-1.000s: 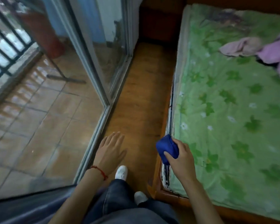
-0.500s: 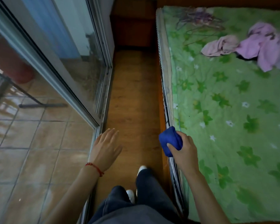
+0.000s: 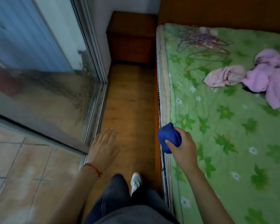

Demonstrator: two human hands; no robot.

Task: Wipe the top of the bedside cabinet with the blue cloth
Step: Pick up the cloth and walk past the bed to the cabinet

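Bedside cabinet [image 3: 131,36], dark reddish wood, stands at 12 o'clock in the head view, at the far end of a narrow strip of wooden floor [image 3: 129,110], wedged between the wall beside the sliding glass door [image 3: 44,65] and the head of the bed [image 3: 233,126]. Its top shows bare and is well apart from both hands.

Toward 4 o'clock from centre, the right hand [image 3: 183,147] holds the blue cloth [image 3: 168,137], bunched into a wad, with its fingers curled round it and the thumb pressed across the front. The cloth hangs over the bed's near edge, just beside the mattress piping.

Toward 7 o'clock, the left hand [image 3: 103,146] is held flat and palm down over the floor, its fingers straight and together, gripping nothing; a red string bracelet [image 3: 93,168] circles the wrist.

At 6 o'clock are dark trousers and one white shoe [image 3: 136,181] on the floor.

On the green flowered bedcover, toward 2 o'clock, lie a pale pink garment [image 3: 225,75], a lilac garment [image 3: 271,75] touching it, and a tangle of wire hangers [image 3: 202,41] nearer the headboard.

Beyond the glass at 9 o'clock is tiled flooring [image 3: 23,167].
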